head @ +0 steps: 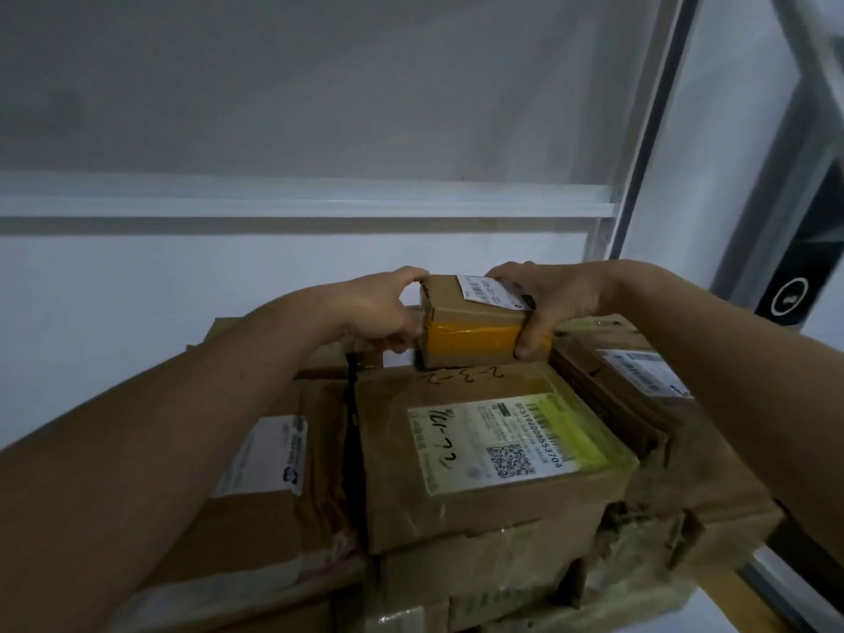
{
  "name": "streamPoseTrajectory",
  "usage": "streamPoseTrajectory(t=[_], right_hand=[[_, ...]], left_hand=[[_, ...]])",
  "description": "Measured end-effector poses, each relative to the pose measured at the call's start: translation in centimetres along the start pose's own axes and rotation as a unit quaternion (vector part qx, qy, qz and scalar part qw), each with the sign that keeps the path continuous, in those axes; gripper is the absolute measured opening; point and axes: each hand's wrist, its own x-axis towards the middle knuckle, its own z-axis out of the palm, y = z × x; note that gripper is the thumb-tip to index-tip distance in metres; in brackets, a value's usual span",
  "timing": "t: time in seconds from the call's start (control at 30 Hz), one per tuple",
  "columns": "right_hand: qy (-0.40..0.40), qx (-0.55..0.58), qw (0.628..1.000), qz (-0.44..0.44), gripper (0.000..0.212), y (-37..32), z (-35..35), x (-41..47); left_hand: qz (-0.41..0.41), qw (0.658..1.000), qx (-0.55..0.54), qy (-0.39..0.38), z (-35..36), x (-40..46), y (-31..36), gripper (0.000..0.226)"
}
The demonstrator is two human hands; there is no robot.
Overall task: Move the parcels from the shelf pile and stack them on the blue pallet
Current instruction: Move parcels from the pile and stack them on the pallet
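Now both hands, left (372,312) and right (555,303), curl their fingers round the ends of a small box (472,328) atop the pile (484,486), steadying it for lifting.

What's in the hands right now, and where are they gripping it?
The small taped box, gripped at its two ends: the left hand on its left end, the right hand around its right end.

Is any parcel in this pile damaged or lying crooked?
Yes. The carton at the lower right has torn, crumpled cardboard along its edge. The labelled box on top lies at an angle to the boxes beside it. The small box held by both hands looks intact.
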Motion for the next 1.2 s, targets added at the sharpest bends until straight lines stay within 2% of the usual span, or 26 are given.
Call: streamPoseTrajectory(t=[0.2,0.3,0.37,0.47,0.67,0.8,0.9,1.0,1.1,1.2], right_hand=[[-0.05,0.043,0.998,-0.021,0.09,1.4,-0.8,0.1],[-0.066,0.049,0.996,-0.025,0.101,1.3,-1.2,0.1],[-0.075,0.043,0.996,-0.03,0.106,1.3,-1.3,0.3],[-0.085,0.041,0.995,-0.022,0.112,1.4,-1.4,0.6],[-0.103,0.021,0.994,-0.011,0.1,1.9,-1.4,0.7],[-0.098,-0.005,0.995,-0.016,0.094,2.0,-1.1,1.0],[-0.098,-0.018,0.995,-0.015,0.1,2.2,-0.9,1.1],[-0.106,0.002,0.994,-0.017,0.11,2.5,-0.9,0.8],[-0.11,0.051,0.992,-0.027,0.091,2.7,-0.7,0.6],[-0.099,0.052,0.993,-0.042,0.076,2.7,-0.4,0.5]], left_hand=[[-0.073,0.997,0.019,0.034,0.5,0.2,1.0,0.07],[-0.122,0.991,0.052,0.021,0.8,-0.1,1.1,0.04],[-0.142,0.988,0.057,0.02,1.2,-0.2,1.0,0.031],[-0.142,0.987,0.07,0.041,1.8,0.0,0.9,0.03],[-0.14,0.984,0.098,0.051,2.6,0.3,1.1,0.032],[-0.142,0.987,0.046,0.064,2.8,0.6,1.2,0.025],[-0.148,0.984,0.005,0.099,2.7,1.0,1.6,0.024],[-0.153,0.979,-0.08,0.11,2.4,0.9,1.8,0.03],[-0.146,0.983,-0.072,0.081,2.2,1.2,1.6,0.045],[-0.14,0.987,-0.041,0.065,2.5,1.4,1.5,0.041]])
